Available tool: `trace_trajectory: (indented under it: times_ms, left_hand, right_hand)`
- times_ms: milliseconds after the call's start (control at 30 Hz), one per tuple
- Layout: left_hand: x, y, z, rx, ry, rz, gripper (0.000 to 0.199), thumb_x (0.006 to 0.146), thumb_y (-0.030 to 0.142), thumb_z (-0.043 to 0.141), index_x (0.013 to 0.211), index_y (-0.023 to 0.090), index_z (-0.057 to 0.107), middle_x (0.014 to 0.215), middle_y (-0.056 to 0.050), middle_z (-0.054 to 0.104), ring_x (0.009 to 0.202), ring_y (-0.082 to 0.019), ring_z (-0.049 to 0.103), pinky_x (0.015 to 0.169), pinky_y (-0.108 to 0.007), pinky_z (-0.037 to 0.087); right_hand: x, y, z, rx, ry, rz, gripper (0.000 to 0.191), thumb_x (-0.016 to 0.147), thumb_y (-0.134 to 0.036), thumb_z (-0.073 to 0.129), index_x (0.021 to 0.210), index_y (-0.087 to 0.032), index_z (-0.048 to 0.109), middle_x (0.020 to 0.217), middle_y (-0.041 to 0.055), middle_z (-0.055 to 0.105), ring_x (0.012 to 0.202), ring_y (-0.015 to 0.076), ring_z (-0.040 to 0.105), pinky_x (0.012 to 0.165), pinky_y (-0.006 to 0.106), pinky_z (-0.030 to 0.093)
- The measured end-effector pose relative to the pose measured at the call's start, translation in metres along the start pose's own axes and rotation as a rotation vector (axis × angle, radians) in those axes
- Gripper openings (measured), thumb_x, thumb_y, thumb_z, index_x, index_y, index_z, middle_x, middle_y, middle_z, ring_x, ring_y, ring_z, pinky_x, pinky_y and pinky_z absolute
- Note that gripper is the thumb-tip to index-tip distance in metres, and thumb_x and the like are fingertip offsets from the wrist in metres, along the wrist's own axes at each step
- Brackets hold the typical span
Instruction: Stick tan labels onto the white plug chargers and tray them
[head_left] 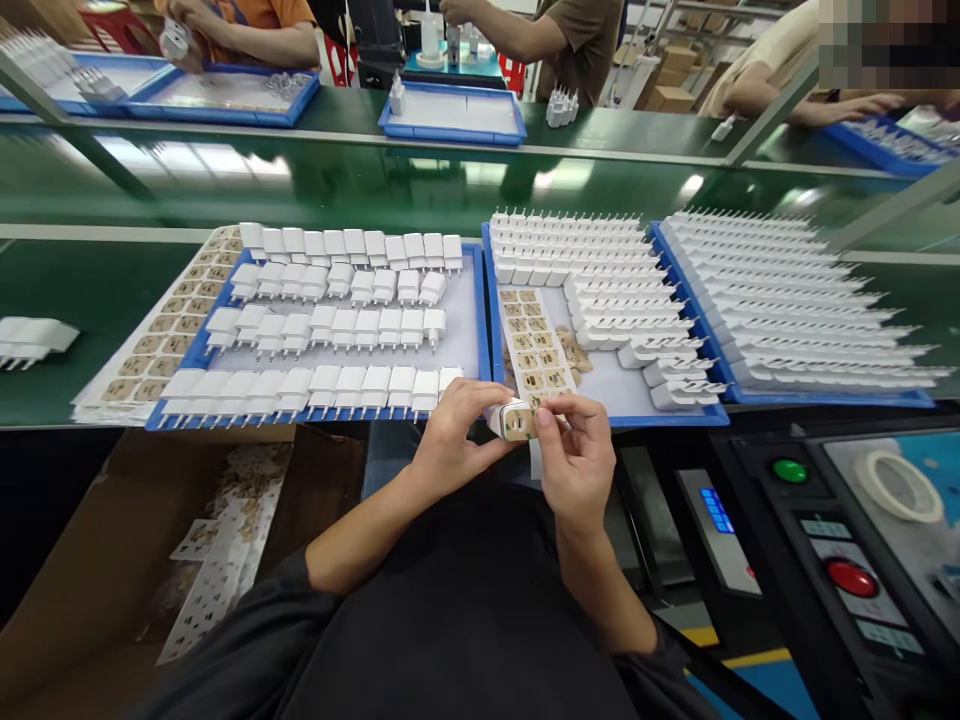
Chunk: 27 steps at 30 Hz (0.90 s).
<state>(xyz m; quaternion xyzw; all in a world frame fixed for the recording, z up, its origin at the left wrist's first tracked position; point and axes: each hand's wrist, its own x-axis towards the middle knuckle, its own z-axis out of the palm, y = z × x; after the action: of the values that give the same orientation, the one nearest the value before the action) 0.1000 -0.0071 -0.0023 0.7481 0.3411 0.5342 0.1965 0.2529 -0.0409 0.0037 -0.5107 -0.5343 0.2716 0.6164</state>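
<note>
A white plug charger (495, 420) sits in my left hand (454, 435), its port end turned toward my right. Over that end lies a tan sticker (517, 421) with a small cut-out. My right hand (576, 445) pinches the sticker's right edge between thumb and finger. Just beyond my hands, a sheet of tan stickers (536, 340) rests in the middle blue tray (600, 395), beside rows of white chargers (630, 305) with pins up. To the left, another blue tray (469, 330) holds rows of chargers (322, 325) lying on their sides.
A third tray of chargers (802, 310) stands at the right. Stacked sticker sheets (150, 345) lie at the left. Below is a cardboard box (90, 560) with used backing. A machine with a red button (851, 577) stands at lower right. Co-workers sit across the green belt (360, 175).
</note>
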Motion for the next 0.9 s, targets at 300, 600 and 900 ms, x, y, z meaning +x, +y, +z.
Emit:
trace_trajectory:
  times_ms: [300,600,900]
  left_hand:
    - [-0.0010,0.0000,-0.0001,0.035,-0.016,0.005,0.032,0.088,0.026,0.078,0.113,0.023,0.059,0.108,-0.007,0.075,0.100,-0.022,0.070,0.085,-0.036,0.055]
    - [-0.0034,-0.0020,0.0015,0.045,0.010,0.029,0.028,0.089,0.023,0.075,0.113,0.023,0.061,0.106,-0.007,0.075,0.099,-0.022,0.070,0.086,-0.037,0.056]
    - [-0.0064,-0.0016,0.0052,0.066,0.103,0.089,0.033,0.087,0.024,0.079,0.112,0.025,0.058,0.109,-0.008,0.074,0.098,-0.022,0.070,0.084,-0.037,0.054]
  right_hand:
    - [-0.0026,-0.0009,0.0023,-0.106,0.031,-0.024,0.010,0.095,-0.028,0.067,0.105,-0.027,0.066,0.099,0.0022,0.070,0.090,0.0176,0.069,0.076,0.032,0.058]
    - [-0.0010,0.0000,0.0063,-0.273,0.035,-0.239,0.030,0.090,-0.021,0.072,0.118,-0.029,0.064,0.093,0.0021,0.069,0.077,0.0173,0.065,0.066,0.032,0.059]
    - [0.0025,-0.0016,0.0033,0.089,-0.170,0.076,0.011,0.096,-0.026,0.061,0.104,-0.027,0.068,0.103,0.0034,0.066,0.097,0.0186,0.065,0.081,0.032,0.058]
